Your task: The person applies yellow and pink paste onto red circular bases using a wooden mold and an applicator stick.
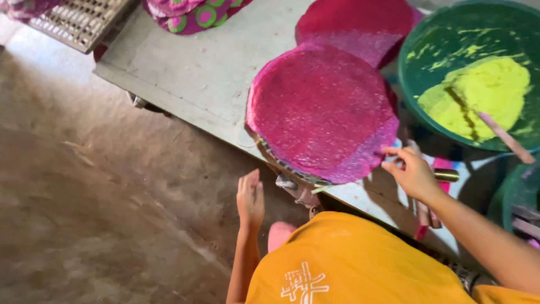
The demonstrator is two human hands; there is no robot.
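A round magenta sheet (320, 112) lies on a woven tray at the near edge of a grey table (197, 67). My right hand (413, 174) pinches the sheet's lower right rim between thumb and fingers. My left hand (251, 198) hangs below the table edge, flat and holding nothing, close to the tray's underside. A second magenta sheet (354, 25) lies farther back, partly under the first. My orange shirt (349, 264) fills the bottom of the view.
A green basin (427, 34) at the right holds yellow-green paste (484, 95) with a pink stick (506, 138) in it. A brass-coloured cylinder (447, 175) lies by my right hand. A metal grid (79, 19) and patterned cloth (191, 14) sit at the far edge. Brown floor (101, 197) spreads left.
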